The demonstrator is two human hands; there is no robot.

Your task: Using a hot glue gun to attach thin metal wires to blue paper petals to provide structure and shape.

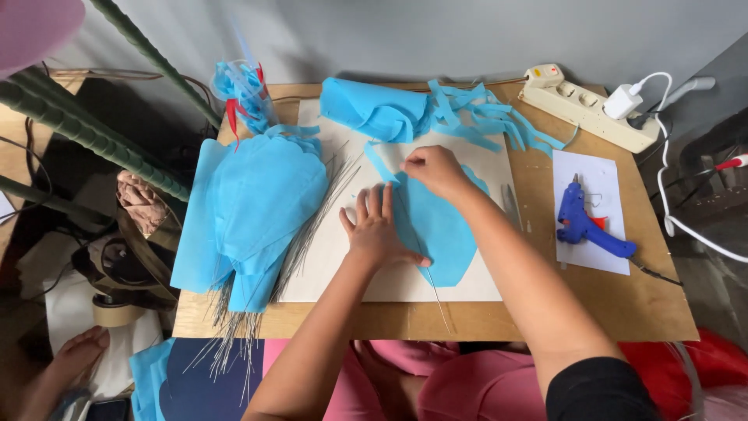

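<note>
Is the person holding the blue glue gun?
No, the glue gun lies alone on white paper, away from both hands.

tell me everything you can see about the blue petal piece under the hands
The blue petal piece is a thin, matte sheet, paper or fabric-like, cut with a rounded edge. It lies flat on the white board in the middle of the wooden table. The left hand presses flat on its left side; the right hand pinches its upper edge. A thin wire runs from under it towards the table's near edge.
</note>
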